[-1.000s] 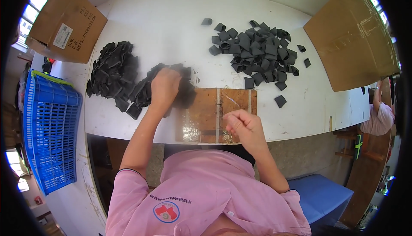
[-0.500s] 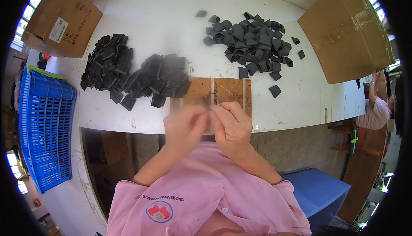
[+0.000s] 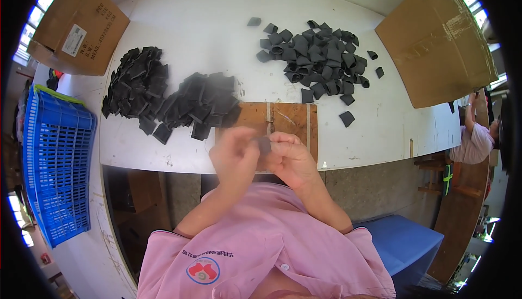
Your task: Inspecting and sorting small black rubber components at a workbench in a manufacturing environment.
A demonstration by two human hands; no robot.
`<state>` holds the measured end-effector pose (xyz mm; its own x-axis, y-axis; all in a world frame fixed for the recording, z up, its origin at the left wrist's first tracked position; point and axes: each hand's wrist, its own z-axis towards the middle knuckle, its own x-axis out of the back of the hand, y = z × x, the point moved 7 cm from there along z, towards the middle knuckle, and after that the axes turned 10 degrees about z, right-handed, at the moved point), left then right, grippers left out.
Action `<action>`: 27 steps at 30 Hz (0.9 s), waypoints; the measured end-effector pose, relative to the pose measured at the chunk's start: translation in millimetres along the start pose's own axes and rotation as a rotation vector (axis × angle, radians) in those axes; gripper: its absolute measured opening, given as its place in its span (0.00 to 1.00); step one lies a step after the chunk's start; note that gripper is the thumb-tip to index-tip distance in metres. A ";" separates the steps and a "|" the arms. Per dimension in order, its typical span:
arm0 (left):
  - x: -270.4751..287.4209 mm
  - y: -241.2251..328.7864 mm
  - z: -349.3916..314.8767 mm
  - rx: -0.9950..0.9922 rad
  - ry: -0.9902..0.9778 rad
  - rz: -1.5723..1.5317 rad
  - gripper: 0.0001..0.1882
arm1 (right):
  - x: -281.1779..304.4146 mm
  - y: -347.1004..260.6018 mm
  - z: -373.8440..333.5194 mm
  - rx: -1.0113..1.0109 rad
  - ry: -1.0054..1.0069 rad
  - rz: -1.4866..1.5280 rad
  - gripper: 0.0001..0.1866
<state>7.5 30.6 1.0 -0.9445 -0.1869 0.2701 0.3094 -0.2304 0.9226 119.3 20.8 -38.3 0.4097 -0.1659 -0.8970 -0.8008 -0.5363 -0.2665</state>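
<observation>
Two hands are meeting over the near edge of the white table (image 3: 179,27): we are pinching one small dark piece (image 3: 264,145) between our left hand (image 3: 235,155) and right hand (image 3: 291,157), fingers pressed together on it from both sides; its long axis is too blurred to tell. Flanking us are two brown cardboard boxes (image 3: 76,24) and a blue slatted crate (image 3: 54,174). Heaps of matte black flat pieces (image 3: 168,100) are lying just left of a wooden board (image 3: 288,119); curled grey-black pieces (image 3: 315,57) are lying farther right.
</observation>
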 end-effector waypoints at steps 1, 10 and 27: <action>2.1 -0.5 3.3 0.035 0.051 -0.001 0.08 | -2.3 -3.8 -0.8 0.022 -0.001 -0.032 0.06; 2.2 9.7 24.7 0.326 -0.183 -0.629 0.08 | -42.9 -38.8 -3.8 0.207 -0.147 -0.399 0.16; -32.5 -12.4 19.1 0.902 -0.485 -1.690 0.10 | -38.0 -42.1 26.7 0.149 -0.129 -0.572 0.16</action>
<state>32.2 57.8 -13.9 -0.1585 -0.0680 -0.9850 -0.7694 0.6338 0.0800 125.8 71.8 -2.4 0.7443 0.2214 -0.6301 -0.5258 -0.3876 -0.7572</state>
